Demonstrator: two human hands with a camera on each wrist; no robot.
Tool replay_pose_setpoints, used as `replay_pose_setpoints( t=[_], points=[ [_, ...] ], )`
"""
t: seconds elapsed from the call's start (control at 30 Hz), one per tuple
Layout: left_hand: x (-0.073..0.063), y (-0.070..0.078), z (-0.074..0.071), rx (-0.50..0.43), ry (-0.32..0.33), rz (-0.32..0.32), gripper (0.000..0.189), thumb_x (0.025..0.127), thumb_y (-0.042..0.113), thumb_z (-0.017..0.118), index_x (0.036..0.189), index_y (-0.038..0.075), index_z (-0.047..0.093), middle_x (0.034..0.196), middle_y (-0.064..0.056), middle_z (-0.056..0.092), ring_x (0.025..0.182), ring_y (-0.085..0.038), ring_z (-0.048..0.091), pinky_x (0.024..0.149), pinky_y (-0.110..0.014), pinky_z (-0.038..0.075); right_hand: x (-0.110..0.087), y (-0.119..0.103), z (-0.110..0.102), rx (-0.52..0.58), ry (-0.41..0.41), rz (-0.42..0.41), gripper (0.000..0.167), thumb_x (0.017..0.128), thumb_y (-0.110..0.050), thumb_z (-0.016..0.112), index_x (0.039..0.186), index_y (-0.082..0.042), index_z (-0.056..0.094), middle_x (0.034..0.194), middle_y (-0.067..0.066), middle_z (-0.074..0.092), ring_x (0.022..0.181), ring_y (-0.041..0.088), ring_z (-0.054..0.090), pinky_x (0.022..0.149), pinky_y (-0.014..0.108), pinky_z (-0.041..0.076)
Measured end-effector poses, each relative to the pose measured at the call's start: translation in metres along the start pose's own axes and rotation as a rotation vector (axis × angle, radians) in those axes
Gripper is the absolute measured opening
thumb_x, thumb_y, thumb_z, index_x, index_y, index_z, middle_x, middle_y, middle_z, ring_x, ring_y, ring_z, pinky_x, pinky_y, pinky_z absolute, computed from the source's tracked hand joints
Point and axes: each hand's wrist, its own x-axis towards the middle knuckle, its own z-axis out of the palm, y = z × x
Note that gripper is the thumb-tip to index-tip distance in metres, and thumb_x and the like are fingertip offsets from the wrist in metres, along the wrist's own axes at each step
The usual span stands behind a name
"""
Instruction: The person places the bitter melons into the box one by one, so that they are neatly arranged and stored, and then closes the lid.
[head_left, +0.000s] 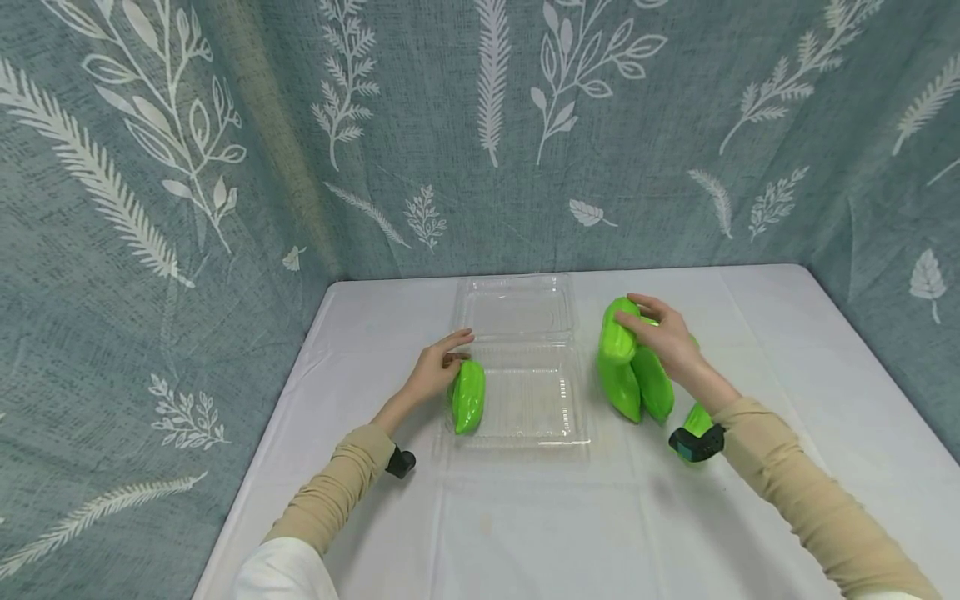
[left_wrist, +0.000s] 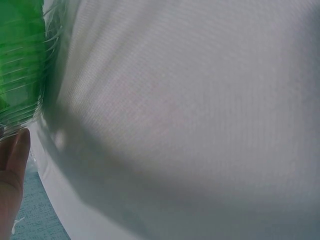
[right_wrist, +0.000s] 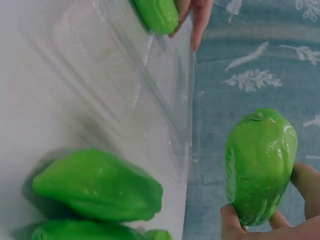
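A green papaya-like fruit (right_wrist: 261, 170), glossy and ridged, is held raised in my right hand (head_left: 670, 337), with thumb and fingers around its lower end in the right wrist view. Under that hand, more green papayas (right_wrist: 97, 185) lie on the white table. My left hand (head_left: 435, 367) is at the left side of an open clear plastic container (head_left: 525, 437), pinching its rim. One fingertip meets the container's outer corner in the left wrist view. Beside those fingers, another papaya (head_left: 468, 398) lies lengthwise along the container's left wall.
The container's clear lid (head_left: 516, 304) lies folded back toward the curtain (head_left: 450, 125) behind the table (head_left: 525, 525). Another papaya (head_left: 698, 419) shows partly behind the right wrist camera (head_left: 697, 444).
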Motion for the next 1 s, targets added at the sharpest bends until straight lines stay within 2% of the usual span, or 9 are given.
replay_pose_setpoints(
  t=[0.03,0.1,0.17,0.27,0.47,0.7,1.0],
  points=[
    [0.000,0.002,0.000,-0.004,-0.001,0.002,0.043,0.088,-0.017,0.043,0.131,-0.012,0.048,0.145,-0.028,0.038,0.109,-0.042,0.061,0.087,-0.045,0.056,0.000,-0.001,0.002,0.005,-0.003,0.002,0.066,0.096,-0.033,0.052,0.150,-0.005,0.026,0.152,0.025,0.025,0.126,0.035,0.043,0.087,0.020,0.047],
    [0.000,0.002,0.000,-0.007,0.006,0.007,0.043,0.089,-0.017,0.042,0.131,-0.013,0.048,0.145,-0.029,0.038,0.109,-0.043,0.061,0.088,-0.047,0.055,0.001,-0.001,0.005,0.014,-0.009,0.002,0.066,0.096,-0.032,0.053,0.149,-0.005,0.026,0.152,0.025,0.025,0.127,0.037,0.043,0.090,0.023,0.048],
    [0.000,0.003,0.000,0.001,0.007,-0.001,0.043,0.089,-0.017,0.042,0.131,-0.013,0.048,0.145,-0.028,0.038,0.109,-0.042,0.061,0.089,-0.047,0.055,0.003,-0.001,0.009,0.020,-0.015,0.001,0.066,0.095,-0.031,0.055,0.149,-0.005,0.027,0.152,0.025,0.025,0.130,0.038,0.041,0.099,0.033,0.048],
    [0.002,-0.005,0.001,0.014,0.008,-0.003,0.043,0.089,-0.016,0.043,0.132,-0.010,0.049,0.146,-0.025,0.039,0.109,-0.038,0.062,0.087,-0.041,0.056,0.004,-0.002,0.015,0.026,-0.019,0.002,0.066,0.094,-0.029,0.057,0.149,-0.005,0.028,0.152,0.025,0.025,0.134,0.040,0.037,0.110,0.049,0.038],
    [0.001,-0.005,0.001,0.005,-0.003,-0.029,0.044,0.089,-0.015,0.043,0.132,-0.008,0.049,0.147,-0.022,0.039,0.110,-0.036,0.062,0.085,-0.035,0.057,0.007,-0.006,0.027,-0.032,-0.029,0.022,0.066,0.093,-0.031,0.058,0.148,-0.007,0.031,0.153,0.023,0.026,0.138,0.040,0.030,0.111,0.050,0.037],
    [0.001,-0.005,0.001,0.006,-0.004,-0.030,0.044,0.090,-0.014,0.043,0.132,-0.008,0.050,0.147,-0.022,0.039,0.110,-0.036,0.062,0.081,-0.027,0.055,0.012,-0.009,0.040,-0.023,-0.033,0.026,0.063,0.092,-0.028,0.061,0.146,-0.007,0.035,0.151,0.023,0.030,0.132,0.039,0.040,0.108,0.048,0.040],
    [0.001,-0.004,0.000,0.020,-0.002,-0.022,0.044,0.089,-0.014,0.044,0.132,-0.007,0.050,0.147,-0.022,0.040,0.111,-0.036,0.062,0.086,-0.037,0.056,0.016,-0.010,0.058,-0.019,-0.061,0.004,0.062,0.092,-0.027,0.061,0.145,-0.006,0.037,0.149,0.024,0.033,0.129,0.040,0.043,0.110,0.050,0.038]
  ],
)
